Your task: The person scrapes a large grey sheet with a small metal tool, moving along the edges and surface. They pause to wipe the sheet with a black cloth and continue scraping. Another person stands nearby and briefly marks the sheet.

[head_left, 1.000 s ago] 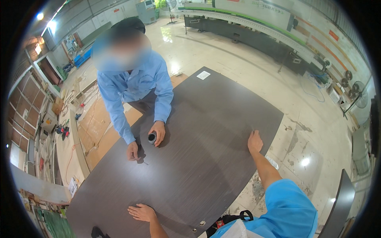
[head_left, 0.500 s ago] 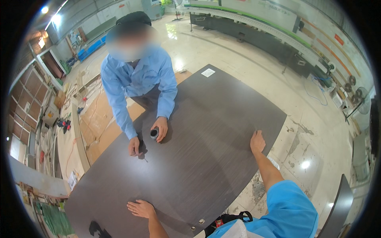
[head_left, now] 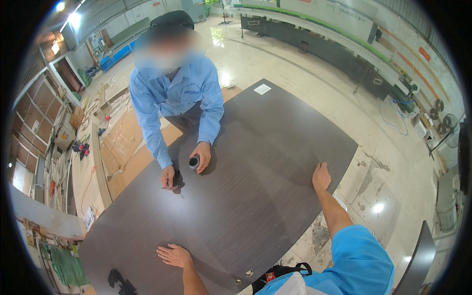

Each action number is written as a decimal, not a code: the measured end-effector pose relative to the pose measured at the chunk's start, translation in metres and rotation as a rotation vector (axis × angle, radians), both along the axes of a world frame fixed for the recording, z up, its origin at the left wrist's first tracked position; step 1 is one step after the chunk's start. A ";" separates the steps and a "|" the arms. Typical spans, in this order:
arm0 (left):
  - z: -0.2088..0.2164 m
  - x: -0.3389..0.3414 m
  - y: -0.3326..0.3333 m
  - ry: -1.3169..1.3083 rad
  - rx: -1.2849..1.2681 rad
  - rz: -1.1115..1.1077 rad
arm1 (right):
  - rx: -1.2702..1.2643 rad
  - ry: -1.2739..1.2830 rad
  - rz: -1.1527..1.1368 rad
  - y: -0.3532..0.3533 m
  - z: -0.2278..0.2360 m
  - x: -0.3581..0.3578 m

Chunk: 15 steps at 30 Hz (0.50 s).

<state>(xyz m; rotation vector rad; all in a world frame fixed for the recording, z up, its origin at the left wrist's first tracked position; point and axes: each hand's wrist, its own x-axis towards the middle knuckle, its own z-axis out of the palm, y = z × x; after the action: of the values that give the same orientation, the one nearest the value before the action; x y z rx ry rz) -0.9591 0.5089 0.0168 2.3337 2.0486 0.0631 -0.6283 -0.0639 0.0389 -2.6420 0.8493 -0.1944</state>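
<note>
A large dark wood-grain panel [head_left: 255, 162] lies flat in front of me. My left hand [head_left: 173, 255] rests palm down on its near part, fingers apart, holding nothing. My right hand [head_left: 322, 176] lies flat near the panel's right edge, also holding nothing. Across the panel a person in a light blue shirt [head_left: 179, 91] leans over it. One of that person's hands grips a small dark cylinder [head_left: 194, 162] standing on the panel; the other hand [head_left: 168, 178] presses on the panel beside it.
A white label [head_left: 262, 89] sits near the panel's far corner. Two small round fittings [head_left: 244, 276] lie at the near edge. Lighter wooden boards [head_left: 125, 147] lie behind the person, shelves [head_left: 39, 123] stand at left, a long machine line [head_left: 334, 44] runs at the back.
The view has shifted slightly. My hands stay flat on the panel, and the other person keeps both hands on the panel by the small cylinder.
</note>
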 end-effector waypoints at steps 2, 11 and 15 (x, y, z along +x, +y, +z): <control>0.000 0.000 0.000 0.010 -0.005 0.003 | -0.004 -0.008 0.015 0.000 0.000 0.000; 0.007 0.001 -0.003 -0.022 0.003 -0.012 | -0.044 -0.039 0.021 -0.001 -0.004 0.001; 0.003 -0.001 -0.002 -0.049 0.024 -0.034 | -0.058 -0.053 0.019 -0.002 -0.008 -0.001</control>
<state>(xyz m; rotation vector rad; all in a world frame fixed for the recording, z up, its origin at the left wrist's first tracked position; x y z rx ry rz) -0.9605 0.5070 0.0195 2.3560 1.9961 0.1438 -0.6293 -0.0656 0.0314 -2.6845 0.8128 -0.2872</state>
